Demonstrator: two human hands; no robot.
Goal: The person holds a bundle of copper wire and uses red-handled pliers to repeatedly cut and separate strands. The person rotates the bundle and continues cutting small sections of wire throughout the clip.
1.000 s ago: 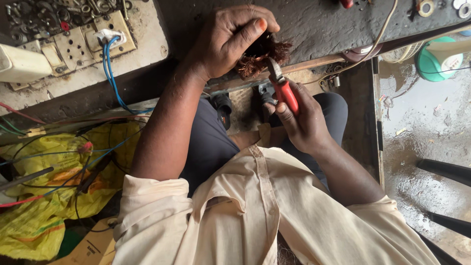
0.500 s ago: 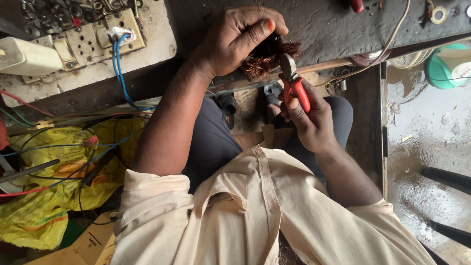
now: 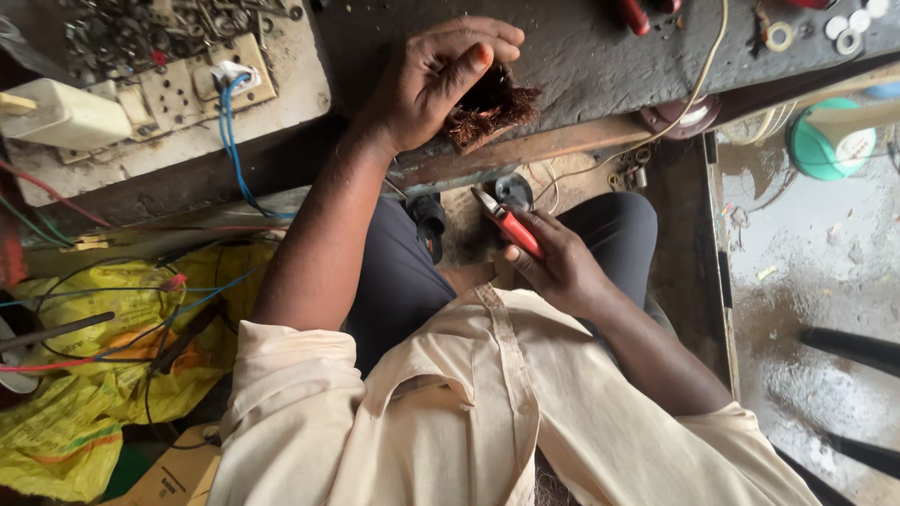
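My left hand (image 3: 433,80) rests on the edge of a dark workbench (image 3: 591,56) and grips a tangled bundle of copper wire (image 3: 489,111), whose reddish strands stick out below the fingers. My right hand (image 3: 555,260) is lower, over my lap, and holds red-handled pliers (image 3: 506,222) with the metal jaws pointing up and left, a short way below the wire bundle and not touching it.
A dirty socket board (image 3: 202,80) with blue wires (image 3: 234,141) sits on the bench at left beside a cream box (image 3: 61,117). Yellow plastic sacking (image 3: 84,375) with loose cables lies at lower left. A green reel (image 3: 825,141) and wet floor (image 3: 806,309) are at right.
My right hand has dropped with the pliers from beside the wire bundle down toward my lap. The left hand keeps its grip on the copper wire at the bench edge.
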